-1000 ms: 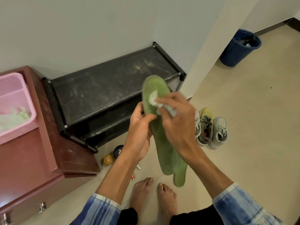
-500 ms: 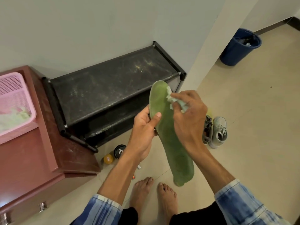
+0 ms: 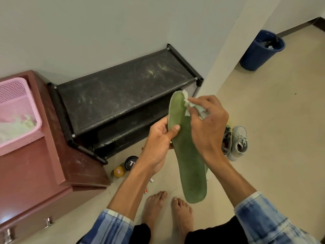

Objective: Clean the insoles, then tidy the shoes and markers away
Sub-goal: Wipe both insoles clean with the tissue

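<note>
Between your two hands, just right of centre, the green insole (image 3: 190,166) stands nearly upright, toe end at 12 o'clock and heel end at 6, above your bare feet (image 3: 154,208). Your left hand (image 3: 158,143) grips the insole's left edge in its upper part. The thumb lies flat across the front face and the other fingers wrap behind, mostly out of sight. Your right hand (image 3: 207,125) comes in from 3 o'clock and pinches a crumpled white wipe (image 3: 186,99) between thumb and curled fingers, pressing it onto the insole's right edge near the toe.

At 4 o'clock from that hand, grey shoes (image 3: 239,143) stand on the floor, partly hidden by your wrist. At 10 o'clock from the insole, a black shoe rack (image 3: 123,95) sits against the wall, its top scuffed. At 9 o'clock in your view, a pink basket (image 3: 17,110) rests on a reddish-brown cabinet (image 3: 35,173). At 7 o'clock from your left hand, a round black tin (image 3: 131,163) and a small yellow container (image 3: 119,171) lie just beside each other. A blue bin (image 3: 260,50) stands at 1 o'clock, well apart.
</note>
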